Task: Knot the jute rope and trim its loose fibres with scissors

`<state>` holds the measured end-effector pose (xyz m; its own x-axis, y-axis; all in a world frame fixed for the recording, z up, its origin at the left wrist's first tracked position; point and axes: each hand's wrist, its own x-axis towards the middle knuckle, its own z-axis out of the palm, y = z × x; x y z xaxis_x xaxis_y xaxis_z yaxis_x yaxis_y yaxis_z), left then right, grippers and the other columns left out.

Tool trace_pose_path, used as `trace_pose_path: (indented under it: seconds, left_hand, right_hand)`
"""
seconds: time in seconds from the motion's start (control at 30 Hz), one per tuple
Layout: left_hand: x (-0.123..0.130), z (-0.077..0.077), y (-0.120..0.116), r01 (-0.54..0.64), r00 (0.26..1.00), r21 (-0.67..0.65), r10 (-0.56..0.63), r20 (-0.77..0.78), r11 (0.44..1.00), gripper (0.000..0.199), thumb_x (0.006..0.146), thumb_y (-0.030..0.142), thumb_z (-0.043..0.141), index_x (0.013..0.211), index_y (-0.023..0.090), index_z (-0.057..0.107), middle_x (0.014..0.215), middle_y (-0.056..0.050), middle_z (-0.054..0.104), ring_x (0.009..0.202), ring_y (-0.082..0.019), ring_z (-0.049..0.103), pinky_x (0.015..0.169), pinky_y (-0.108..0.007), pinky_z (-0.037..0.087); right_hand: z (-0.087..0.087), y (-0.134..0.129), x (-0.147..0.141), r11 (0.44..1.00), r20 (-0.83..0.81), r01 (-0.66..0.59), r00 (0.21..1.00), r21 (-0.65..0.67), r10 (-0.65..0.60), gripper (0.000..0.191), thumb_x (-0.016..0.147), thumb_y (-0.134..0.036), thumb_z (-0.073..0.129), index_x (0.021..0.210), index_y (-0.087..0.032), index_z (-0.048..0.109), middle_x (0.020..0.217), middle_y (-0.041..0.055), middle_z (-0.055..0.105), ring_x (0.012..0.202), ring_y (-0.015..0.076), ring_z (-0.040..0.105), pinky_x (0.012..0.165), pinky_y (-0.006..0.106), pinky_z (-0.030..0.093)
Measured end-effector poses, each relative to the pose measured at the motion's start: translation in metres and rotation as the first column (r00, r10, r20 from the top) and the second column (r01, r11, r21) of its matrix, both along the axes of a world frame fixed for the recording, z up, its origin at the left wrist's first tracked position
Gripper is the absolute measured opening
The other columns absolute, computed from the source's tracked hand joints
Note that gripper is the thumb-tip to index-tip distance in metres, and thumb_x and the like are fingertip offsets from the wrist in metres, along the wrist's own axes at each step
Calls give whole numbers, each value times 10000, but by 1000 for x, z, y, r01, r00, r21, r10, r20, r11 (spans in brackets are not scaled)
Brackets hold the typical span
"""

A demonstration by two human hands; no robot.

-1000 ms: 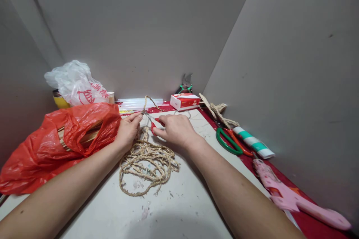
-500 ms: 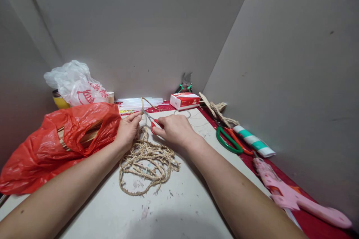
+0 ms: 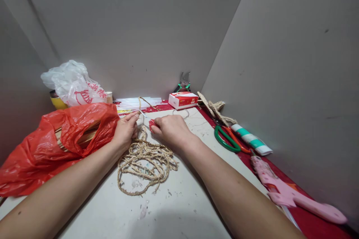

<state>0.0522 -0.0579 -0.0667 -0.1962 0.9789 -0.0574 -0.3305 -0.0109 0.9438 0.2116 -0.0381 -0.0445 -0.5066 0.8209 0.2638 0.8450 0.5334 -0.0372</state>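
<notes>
My left hand [image 3: 125, 127] pinches a thin braided straw rope, whose short free end [image 3: 140, 104] sticks up past the fingertips. My right hand [image 3: 171, 129] is closed around the red handles of small scissors [image 3: 152, 124]. The scissor blades point left and touch or nearly touch the rope just beside my left fingertips; whether they have cut into it I cannot tell. Below and between both hands lies a loose, tangled heap of the same rope [image 3: 151, 173] on the pale board.
A red plastic bag [image 3: 36, 149] with wooden strips stands at left, a white bag [image 3: 73, 78] behind it. Clear sticks [image 3: 131, 102], a red-white box [image 3: 183, 101] and pruning shears [image 3: 184, 80] line the back. Green-handled scissors [image 3: 224, 142] and a pink glue gun [image 3: 297, 194] lie right.
The scissors' red handles have come together in my right hand, and the blades look closed at the rope. My left hand keeps its pinch. The whole view has shifted slightly.
</notes>
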Motion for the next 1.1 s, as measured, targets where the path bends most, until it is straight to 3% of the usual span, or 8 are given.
trace_pose_path:
  seconds: [0.3,0.6,0.87,1.1]
  left_hand:
    - [-1,1,1,11,1000,21,-11,12,1000,276,672,316,698,875,170,582,363,142,277,305,-23,170,334,-152,147]
    - [-2,1,0,23,999,61,-25,21,998,189,648,251,675,704,179,510,389,112,316,326,-29,199,332,-149,153]
    - [1,4,-1,8,999,70,-6,-33,997,209,607,199,669,786,159,567,403,111,351,345,-32,246,334,-145,214]
    - [1,0,2,-35,999,73,37,-36,997,196,609,198,679,755,160,555,396,110,372,339,-33,264,330,-149,230]
  right_hand:
    - [-6,5,6,998,-121,12,992,-59,-19,352,826,-476,473,701,-204,659,631,41,649,590,155,527,540,280,238]
    - [-5,2,6,996,-81,-26,997,-80,20,352,790,-512,502,725,-198,646,637,29,640,589,148,513,542,271,238]
    - [-5,5,9,993,-121,-18,993,-119,4,353,798,-506,489,692,-196,621,628,23,626,583,140,495,542,268,235]
    - [-6,4,7,996,-91,-39,995,-76,32,328,786,-490,514,725,-196,646,637,30,637,580,140,498,544,272,223]
